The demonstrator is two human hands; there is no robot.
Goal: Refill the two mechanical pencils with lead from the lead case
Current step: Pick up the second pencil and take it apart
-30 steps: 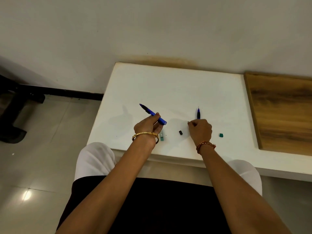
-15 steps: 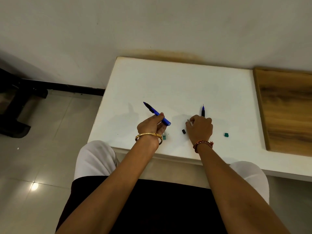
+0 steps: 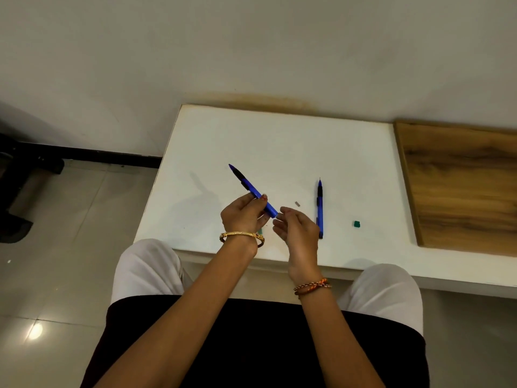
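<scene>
One blue plastic mechanical pencil [image 3: 320, 208] now lies released on the white surface [image 3: 279, 141], mid-frame, while the right hand [image 3: 296, 231], grip narrow, has moved to the other blue pencil [image 3: 251, 190] held by the left hand [image 3: 243, 214], likely loading lead.

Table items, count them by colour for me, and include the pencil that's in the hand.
Blue: 2, the held pencil and the lying pencil.
Green: 2, the small green piece and the green thing under the left wrist.
Grey: 1, the small grey piece.
Total: 5

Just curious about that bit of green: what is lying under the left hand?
A small sliver of something green shows on the white table just beside the left wrist. The left hand, holding a blue pencil, covers the rest, so what it is cannot be told.
</scene>
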